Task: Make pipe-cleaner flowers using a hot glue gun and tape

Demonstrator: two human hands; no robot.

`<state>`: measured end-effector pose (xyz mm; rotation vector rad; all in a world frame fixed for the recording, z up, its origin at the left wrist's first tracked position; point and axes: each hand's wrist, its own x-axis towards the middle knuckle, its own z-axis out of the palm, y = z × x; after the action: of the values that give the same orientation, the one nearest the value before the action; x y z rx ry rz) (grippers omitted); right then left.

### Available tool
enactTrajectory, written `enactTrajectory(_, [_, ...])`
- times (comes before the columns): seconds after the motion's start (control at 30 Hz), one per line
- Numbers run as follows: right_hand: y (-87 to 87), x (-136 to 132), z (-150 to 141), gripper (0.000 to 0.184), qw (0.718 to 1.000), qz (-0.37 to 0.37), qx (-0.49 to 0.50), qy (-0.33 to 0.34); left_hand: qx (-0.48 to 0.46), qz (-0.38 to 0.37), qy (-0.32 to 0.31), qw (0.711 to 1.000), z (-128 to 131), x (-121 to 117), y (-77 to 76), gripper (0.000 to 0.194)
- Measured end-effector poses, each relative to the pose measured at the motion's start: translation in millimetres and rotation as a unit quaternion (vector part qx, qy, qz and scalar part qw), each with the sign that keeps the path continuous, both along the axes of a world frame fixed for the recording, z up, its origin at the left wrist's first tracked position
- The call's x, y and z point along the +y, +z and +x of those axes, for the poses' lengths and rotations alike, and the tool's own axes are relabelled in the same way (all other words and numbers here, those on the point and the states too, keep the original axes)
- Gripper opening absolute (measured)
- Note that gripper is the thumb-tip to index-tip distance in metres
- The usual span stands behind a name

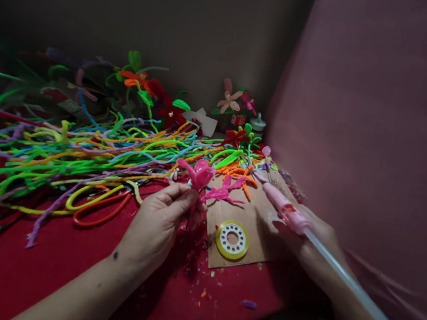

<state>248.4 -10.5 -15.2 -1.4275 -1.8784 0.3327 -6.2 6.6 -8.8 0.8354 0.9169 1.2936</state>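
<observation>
Head view: pink flower (pixel 200 174) upward, near-vertical

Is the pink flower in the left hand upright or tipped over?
Upright: the pink flower has its cupped petals above the fingertips of the left hand, which pinches it from below.

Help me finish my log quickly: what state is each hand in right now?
Left hand: closed, holding a fuzzy pink flower between thumb and fingers.
Right hand: closed, holding a pink glue gun.
</observation>
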Motion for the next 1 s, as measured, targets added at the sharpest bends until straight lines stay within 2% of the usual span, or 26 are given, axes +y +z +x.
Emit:
enactTrajectory(0.07, [-7.0, 10.3, 12.7, 0.016, 0.989, -0.014, -0.125, -0.082, 0.001, -0.002, 0.001, 1.0, 0.4, -0.2, 1.2, 0.015])
enactTrajectory(0.2, [-14.5, 26.5, 24.2, 0.028, 0.957, -0.066, -0.247, -0.138, 0.031, 0.018, 0.001, 0.999, 0.7, -1.2, 2.7, 0.018])
enactTrajectory(0.33, [-16.8, 42.4, 29.3, 0.04, 0.942, -0.106, -0.282, -0.149, 0.029, 0.006, 0.001, 1.0, 1.4, -1.1, 2.3, 0.016])
enactTrajectory(0.47, [-16.7, 56.3, 39.9, 0.036, 0.942, -0.102, -0.294, -0.131, -0.004, -0.015, 0.011, 1.0, 1.7, 0.6, 2.3, 0.019])
enactTrajectory(0.53, [-13.2, 57.5, 42.4, 0.033, 0.941, -0.078, -0.305, -0.122, -0.037, -0.021, 0.011, 0.999, 1.9, 1.4, 3.0, 0.021])
enactTrajectory(0.6, [-7.2, 53.0, 36.9, 0.03, 0.942, -0.023, -0.307, -0.133, -0.069, -0.034, 0.008, 0.997, 2.3, 1.4, 4.2, 0.024])
enactTrajectory(0.67, [-0.5, 43.8, 20.4, 0.026, 0.956, 0.049, -0.246, -0.152, -0.09, -0.053, 0.008, 0.994, 2.9, 0.4, 5.7, 0.026])
enactTrajectory(0.7, [2.3, 38.2, 8.2, 0.021, 0.972, 0.082, -0.176, -0.135, -0.1, -0.061, 0.007, 0.993, 3.3, -0.5, 6.3, 0.026])
enactTrajectory(0.73, [4.4, 32.7, -6.0, 0.017, 0.989, 0.093, -0.084, -0.084, -0.109, -0.064, 0.004, 0.992, 3.7, -1.6, 6.9, 0.026])
enactTrajectory(0.77, [5.9, 27.7, -21.2, 0.016, 0.997, 0.069, 0.021, -0.021, -0.118, -0.063, -0.002, 0.991, 4.0, -2.7, 7.4, 0.025])
enactTrajectory(0.8, [6.9, 23.4, -36.5, 0.018, 0.992, 0.009, 0.116, 0.049, -0.124, -0.06, -0.011, 0.99, 4.3, -3.9, 7.8, 0.025])
enactTrajectory(0.87, [8.7, 17.6, -63.7, 0.033, 0.938, -0.083, 0.303, 0.149, -0.131, -0.055, -0.037, 0.989, 4.8, -6.1, 8.4, 0.023])
enactTrajectory(0.93, [11.7, 14.8, -81.9, 0.039, 0.896, -0.093, 0.39, 0.194, -0.13, -0.051, -0.061, 0.988, 5.0, -7.7, 8.7, 0.023])
enactTrajectory(1.0, [16.4, 13.2, -90.5, 0.032, 0.886, -0.061, 0.406, 0.214, -0.127, -0.05, -0.075, 0.988, 4.8, -8.6, 8.8, 0.024])
